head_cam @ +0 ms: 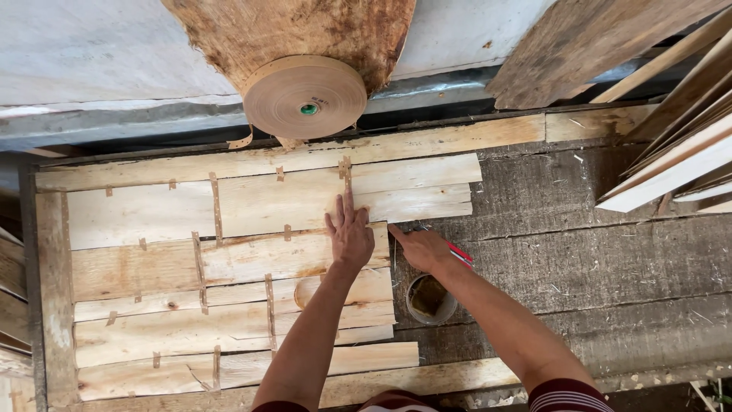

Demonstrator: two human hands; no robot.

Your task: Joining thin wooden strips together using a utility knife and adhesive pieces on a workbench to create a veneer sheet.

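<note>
— How are the hands placed?
— The left hand (349, 233) is pressed flat, fingers spread, on the veneer sheet (229, 267) on the worktop (579, 252); the right hand (423, 248) is closed on a red tool (460, 255) at the sheet's right edge, near a cup (431, 299)

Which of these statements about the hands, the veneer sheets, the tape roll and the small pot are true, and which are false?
1. The left hand lies flat on the pale veneer sheets. True.
2. The right hand holds a hammer. False: it holds a thin red tool, partly hidden.
3. The brown tape roll lies beyond the sheets, away from the person. True.
4. The small round pot stands on top of the sheets. False: it stands on the grey bench, beside their right edge.
</note>
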